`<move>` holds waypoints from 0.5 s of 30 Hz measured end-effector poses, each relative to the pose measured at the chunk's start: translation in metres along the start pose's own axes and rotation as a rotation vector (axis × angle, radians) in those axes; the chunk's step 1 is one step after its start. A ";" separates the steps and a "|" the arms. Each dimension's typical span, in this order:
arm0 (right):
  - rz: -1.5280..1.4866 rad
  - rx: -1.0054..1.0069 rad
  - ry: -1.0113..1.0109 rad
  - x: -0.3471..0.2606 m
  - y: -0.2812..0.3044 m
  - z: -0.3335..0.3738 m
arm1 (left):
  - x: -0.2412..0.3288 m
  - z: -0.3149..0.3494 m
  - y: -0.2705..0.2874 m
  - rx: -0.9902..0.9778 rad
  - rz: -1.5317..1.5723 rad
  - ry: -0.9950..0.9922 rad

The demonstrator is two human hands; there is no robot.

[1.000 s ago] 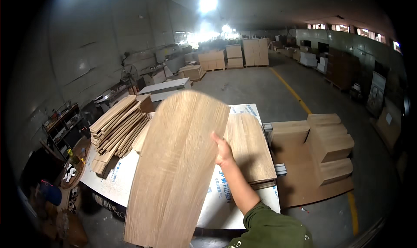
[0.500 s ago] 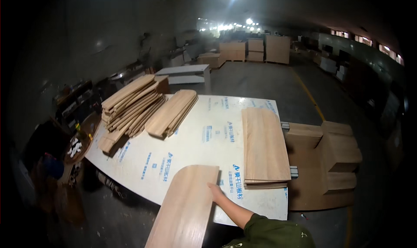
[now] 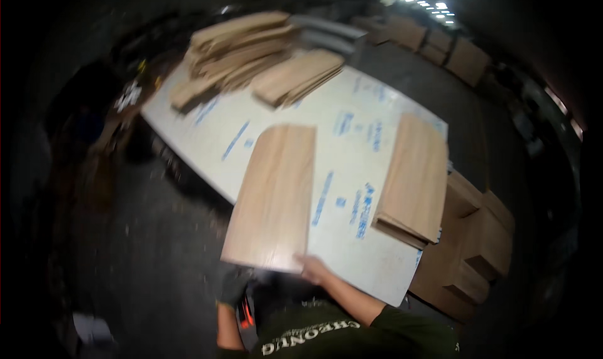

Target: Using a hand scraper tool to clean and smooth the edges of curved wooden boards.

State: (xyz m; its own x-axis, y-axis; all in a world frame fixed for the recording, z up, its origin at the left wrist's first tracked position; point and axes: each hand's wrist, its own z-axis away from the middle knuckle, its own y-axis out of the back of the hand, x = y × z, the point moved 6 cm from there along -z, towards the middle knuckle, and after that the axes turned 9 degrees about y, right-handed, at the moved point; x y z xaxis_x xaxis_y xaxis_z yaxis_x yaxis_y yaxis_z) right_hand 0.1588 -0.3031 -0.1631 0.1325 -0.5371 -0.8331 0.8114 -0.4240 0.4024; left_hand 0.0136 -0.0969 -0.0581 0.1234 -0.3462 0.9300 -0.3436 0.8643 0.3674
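Note:
A flat wooden board (image 3: 273, 195) with one rounded far corner lies over the near left edge of the white table, part of it sticking out past the edge. My bare right hand (image 3: 312, 269) grips its near right corner. Just below the board's near left corner is my left hand (image 3: 233, 287), in a dark glove. Its fingers are blurred and dark, so what it holds, if anything, is unclear. Beside that hand shows a narrow orange and black object (image 3: 247, 312) of a kind I cannot make out.
On the white printed table (image 3: 339, 233), a stack of similar boards (image 3: 411, 183) lies at the right. A short stack (image 3: 298, 76) and a taller uneven pile (image 3: 235, 48) are at the far left. Wooden box-like parts (image 3: 483, 246) stand beyond the right edge.
My view has turned and tilted downward. My right hand has moved from the board's far right side to its near corner. My gloved left hand has come into view.

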 end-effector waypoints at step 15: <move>-0.952 -0.287 -0.147 -0.051 -0.058 0.040 | -0.051 0.152 -0.033 0.342 0.519 1.017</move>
State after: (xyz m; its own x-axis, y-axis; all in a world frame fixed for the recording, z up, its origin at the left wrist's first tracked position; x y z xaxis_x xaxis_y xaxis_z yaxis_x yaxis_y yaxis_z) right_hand 0.0820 -0.2801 -0.1291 -0.6990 -0.1590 -0.6973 0.6519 -0.5427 -0.5297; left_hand -0.1227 -0.1635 -0.1191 0.5247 0.5978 0.6061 -0.7818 0.6201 0.0653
